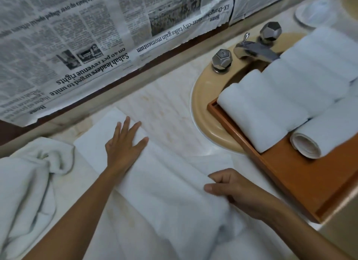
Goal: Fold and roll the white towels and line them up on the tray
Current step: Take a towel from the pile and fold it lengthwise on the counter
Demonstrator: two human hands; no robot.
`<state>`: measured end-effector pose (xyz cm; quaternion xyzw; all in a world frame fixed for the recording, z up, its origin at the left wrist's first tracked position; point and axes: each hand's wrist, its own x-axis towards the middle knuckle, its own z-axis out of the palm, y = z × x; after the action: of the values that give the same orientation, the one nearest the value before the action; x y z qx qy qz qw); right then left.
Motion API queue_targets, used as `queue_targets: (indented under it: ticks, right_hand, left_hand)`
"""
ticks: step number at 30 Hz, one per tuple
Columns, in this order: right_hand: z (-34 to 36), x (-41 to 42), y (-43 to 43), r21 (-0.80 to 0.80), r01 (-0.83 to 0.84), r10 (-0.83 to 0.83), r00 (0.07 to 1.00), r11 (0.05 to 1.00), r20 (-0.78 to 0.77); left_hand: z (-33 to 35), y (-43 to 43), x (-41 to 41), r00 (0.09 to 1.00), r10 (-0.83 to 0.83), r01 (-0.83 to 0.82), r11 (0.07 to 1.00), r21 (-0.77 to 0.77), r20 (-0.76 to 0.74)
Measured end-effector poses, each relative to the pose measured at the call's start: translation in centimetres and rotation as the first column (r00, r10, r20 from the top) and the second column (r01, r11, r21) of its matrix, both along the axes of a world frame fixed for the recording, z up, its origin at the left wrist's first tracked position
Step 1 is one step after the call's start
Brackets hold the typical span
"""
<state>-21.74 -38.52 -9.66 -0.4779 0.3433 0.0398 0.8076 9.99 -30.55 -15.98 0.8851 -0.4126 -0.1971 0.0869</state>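
l hand [124, 143] lies flat at 9 o'clock, fingers straight & spread, pressing the far end of the white towel [170, 182] spread on the marble counter [164, 104]. r hand [234, 192] at 4 o'clock pinches a fold at that towel's edge betw thumb & curled fingers. wooden tray [290, 182] at 3 o'clock rests over the sink [203, 108], w/ rolled towels [280, 97] side by side on it. crumpled towel [29, 182] at 8 o'clock. faucet [251, 48] w/ 2 knobs at 1 o'clock.

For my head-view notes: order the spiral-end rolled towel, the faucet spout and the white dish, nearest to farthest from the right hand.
From the right hand:
1. Rolled towel, on the tray.
2. Faucet spout, behind the tray.
3. White dish, far right corner.
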Motion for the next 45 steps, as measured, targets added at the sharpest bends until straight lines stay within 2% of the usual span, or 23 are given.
queue_targets:
  ticks: [2,6,10,12,15,18,20,22,24,25,27,29,31,33,34,35,37,38,39,40,42,44,45]
  right_hand:
    - [0.8,-0.2,-0.3,0.03,-0.012,0.012,1.0,0.999,-0.001]
    - [0.9,-1.4,0.2,-0.045,-0.226,0.217,0.964,0.973,-0.154]
    - [1.2,-3.9,1.8,-0.139,-0.327,0.282,0.921,0.935,-0.269]
    - [1.7,-4.9,2.2,-0.182,-0.356,0.3,0.913,0.917,-0.275]
    - [4.0,-6.4,2.4,-0.205,-0.4,0.361,0.911,0.893,-0.201]
    - [6.9,-8.0,2.1,-0.221,-0.307,0.29,0.951,0.926,-0.104]
    - [7.8,-9.0,2.3,-0.244,-0.272,0.251,0.961,0.931,-0.115]
    - [6.6,-9.5,3.3,-0.341,-0.33,0.25,0.934,0.881,-0.257]
    - [4.5,-9.9,4.5,-0.423,-0.381,0.19,0.884,0.822,-0.427]
    - [3.5,-10.2,4.9,-0.434,-0.36,0.152,0.883,0.826,-0.443]
    - [2.8,-10.7,6.1,-0.402,-0.29,0.12,0.909,0.868,-0.399]
    - [4.8,-11.3,6.5,-0.32,-0.21,0.127,0.957,0.924,-0.26]
    - [7.5,-11.7,6.0,-0.138,-0.123,0.116,0.992,0.983,-0.058]
    - [8.7,-12.2,5.0,-0.036,-0.081,0.082,0.996,0.996,0.022]
    - [8.5,-12.0,4.7,-0.106,-0.096,0.092,0.995,0.99,-0.042]
    - [7.6,-11.9,4.4,-0.253,-0.148,0.105,0.978,0.956,-0.178]
    - [5.2,-11.5,4.2,-0.49,-0.29,0.007,0.865,0.822,-0.501]
    - [4.3,-11.4,4.4,-0.534,-0.342,-0.047,0.809,0.774,-0.586]
    - [4.3,-11.3,4.8,-0.526,-0.359,-0.023,0.81,0.771,-0.587]
    - [4.6,-11.4,5.0,-0.501,-0.353,0.057,0.856,0.79,-0.514]
    - [7.0,-11.5,5.5,-0.332,-0.288,0.207,0.943,0.898,-0.26]
    - [8.9,-11.8,5.2,-0.17,-0.203,0.194,0.979,0.964,-0.068]
    - [8.9,-11.8,4.9,-0.176,-0.152,0.143,0.988,0.972,-0.066]
  left_hand:
    - [0.0,-0.1,0.1,1.0,-0.005,0.005,1.0,0.015,0.009]
    - [0.2,-0.2,0.3,1.0,-0.014,0.014,1.0,0.012,0.023]
    - [0.0,0.0,0.8,0.999,-0.046,0.045,0.998,0.039,0.023]
    - [0.0,-0.2,1.1,0.996,-0.065,0.062,0.996,0.064,0.053]
    - [0.2,-0.3,1.3,0.996,-0.068,0.063,0.994,0.088,0.056]
    - [0.0,-0.3,1.0,0.995,-0.068,0.062,0.994,0.091,0.07]
    - [-0.2,-0.3,1.1,0.994,-0.089,0.085,0.994,0.066,0.065]
    - [-1.1,-0.2,2.6,0.992,-0.121,0.118,0.989,0.092,0.023]
    - [-2.1,-0.2,3.6,0.988,-0.144,0.14,0.987,0.076,0.053]
    - [-1.8,-0.2,3.5,0.989,-0.131,0.126,0.99,0.067,0.067]
    - [-1.1,0.0,1.9,0.994,-0.094,0.09,0.995,0.052,0.061]
    - [-0.1,0.0,0.7,0.996,-0.08,0.078,0.996,0.038,0.044]
    - [0.0,-0.2,0.9,0.997,-0.076,0.076,0.996,0.035,0.002]
    - [-0.2,-0.3,1.3,0.998,-0.044,0.045,0.999,0.027,-0.034]
    - [-0.4,-0.3,1.4,0.998,-0.051,0.053,0.998,0.045,-0.028]
    - [-0.2,-0.3,1.3,0.998,-0.071,0.07,0.995,0.072,-0.001]
    - [0.2,-0.2,1.0,0.995,-0.098,0.095,0.993,0.073,0.032]
    - [0.3,-0.2,0.9,0.993,-0.104,0.101,0.992,0.075,0.046]
    - [0.3,-0.1,0.8,0.993,-0.104,0.1,0.992,0.079,0.053]
    - [0.3,-0.2,0.8,0.993,-0.097,0.093,0.993,0.077,0.06]
    - [0.6,-0.3,0.5,0.994,-0.082,0.076,0.994,0.079,0.077]
    - [0.6,-0.2,0.2,0.993,-0.074,0.068,0.996,0.064,0.093]
    - [0.6,-0.2,0.2,0.992,-0.077,0.071,0.996,0.062,0.097]
